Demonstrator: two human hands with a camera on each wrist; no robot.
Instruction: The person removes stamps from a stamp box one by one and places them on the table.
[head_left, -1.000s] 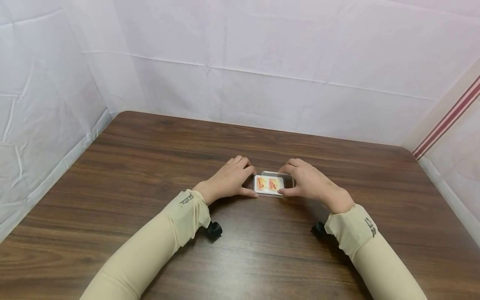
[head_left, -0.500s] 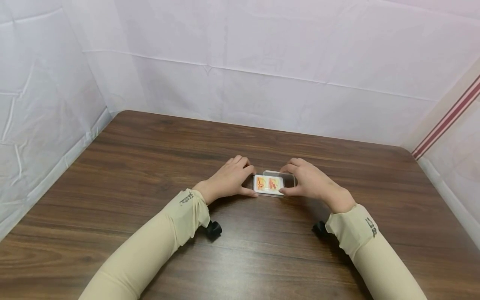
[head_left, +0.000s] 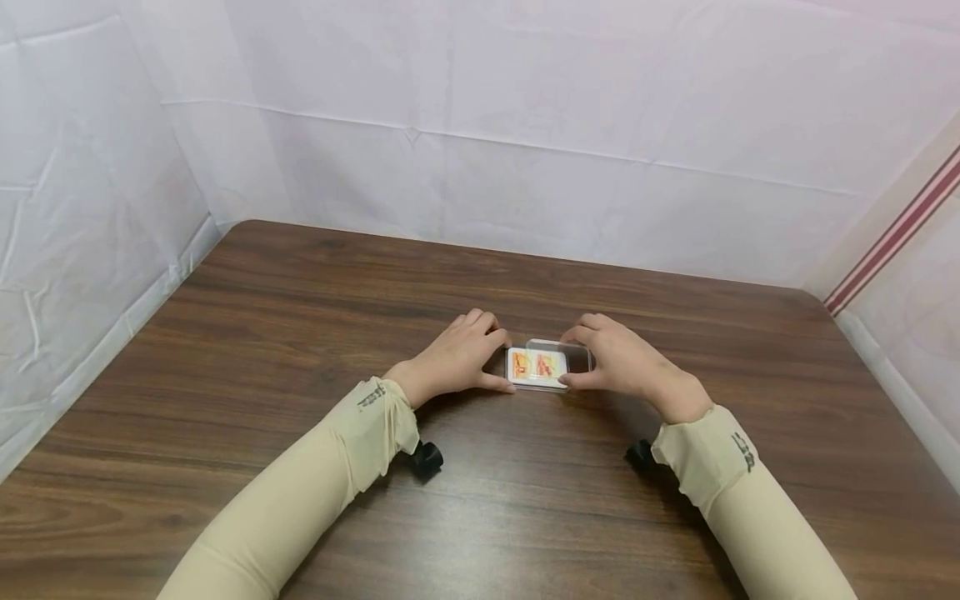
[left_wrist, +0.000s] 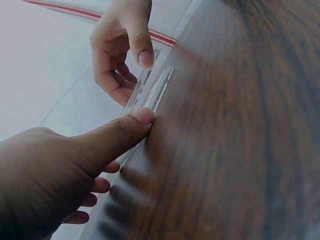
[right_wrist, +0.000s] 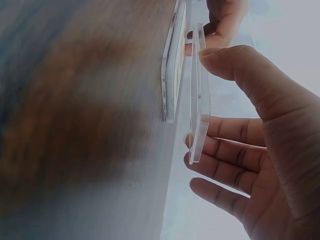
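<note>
Near the middle of the wooden table [head_left: 300,333], a flat card case [head_left: 537,369] lies between both hands. The left hand [head_left: 457,362] pins the case's left end with curled fingers and thumb; the right hand [head_left: 618,360] pinches the clear lid [right_wrist: 199,95], raised just above the case. That thin, slick lid could slip from the pinch, or the case could skid if the left thumb eases. Compared with a second ago, the lid sits slightly higher; the hands barely moved.

Clear lid [right_wrist: 199,95] raised above card-filled case [head_left: 535,370]
</note>
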